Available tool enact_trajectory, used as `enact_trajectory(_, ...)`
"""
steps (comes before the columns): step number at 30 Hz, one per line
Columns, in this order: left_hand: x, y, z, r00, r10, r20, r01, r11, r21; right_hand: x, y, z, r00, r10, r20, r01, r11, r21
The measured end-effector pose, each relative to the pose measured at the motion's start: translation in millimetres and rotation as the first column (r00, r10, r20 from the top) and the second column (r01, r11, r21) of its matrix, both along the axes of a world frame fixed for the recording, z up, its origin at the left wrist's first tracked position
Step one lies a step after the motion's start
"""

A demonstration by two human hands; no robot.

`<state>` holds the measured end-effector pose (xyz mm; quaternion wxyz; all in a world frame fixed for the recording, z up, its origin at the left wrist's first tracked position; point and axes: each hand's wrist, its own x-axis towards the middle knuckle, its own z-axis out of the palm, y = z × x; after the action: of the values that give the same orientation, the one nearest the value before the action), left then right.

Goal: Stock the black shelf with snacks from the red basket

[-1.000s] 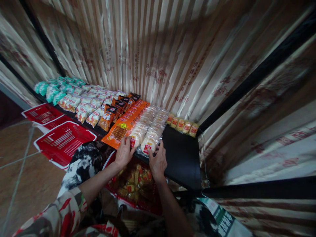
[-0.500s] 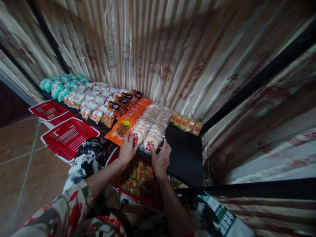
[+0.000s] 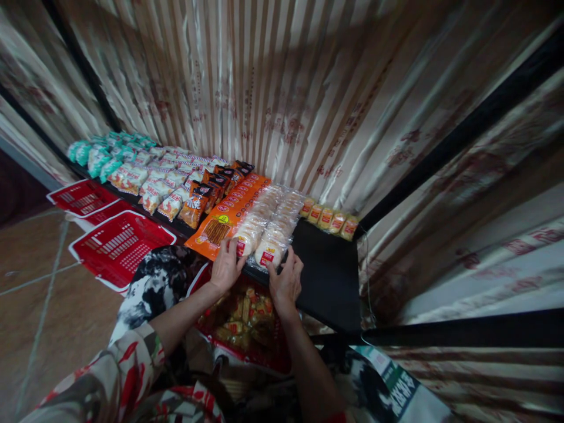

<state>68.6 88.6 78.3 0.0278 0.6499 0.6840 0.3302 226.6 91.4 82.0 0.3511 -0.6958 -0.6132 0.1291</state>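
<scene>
Two rows of round white crackers in clear wrappers with red labels, a left row (image 3: 251, 230) and a right row (image 3: 275, 238), lean back on the black shelf (image 3: 328, 276). My left hand (image 3: 225, 269), fingers stretched out, touches the front cracker of the left row beside an orange snack bag (image 3: 229, 218). At the near right corner of the right row is my right hand (image 3: 286, 281), its thumb and fingers spread against the wrapper edge. Neither hand visibly grips a packet. The fingertips are partly hidden.
Orange-black packets (image 3: 207, 202), white packets (image 3: 154, 188) and green packets (image 3: 99, 158) line the shelf leftward. Small yellow packets (image 3: 326, 218) stand behind, at right. A red basket (image 3: 126, 247) sits left; another with yellow packets (image 3: 247, 317) lies below my hands. Striped curtain (image 3: 282, 88) hangs behind.
The whole view has shifted slightly. Both hands stay at the front ends of the cracker rows, and the packets keep their places.
</scene>
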Motion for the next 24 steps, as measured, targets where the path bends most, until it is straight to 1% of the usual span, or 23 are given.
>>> enact_trajectory(9, 1.6, -0.4, 1.2, 1.000, 0.005, 0.009, -0.005, 1.000, 0.003, -1.9, 1.2, 1.5, 0.999, -0.008, 0.032, 0.010, 0.999, -0.034)
enact_trajectory(16, 1.9, 0.5, 0.1, 1.000, 0.009, -0.008, -0.009, 1.000, 0.001, -1.5, 1.7, -0.3, 0.999, -0.005, 0.039, 0.005, 1.000, 0.002)
enact_trajectory(24, 2.3, 2.6, -1.9, 1.000, 0.013, -0.003, -0.013, 1.000, 0.005, -1.8, 3.7, -0.1, 0.999, -0.005, 0.052, 0.007, 1.000, -0.027)
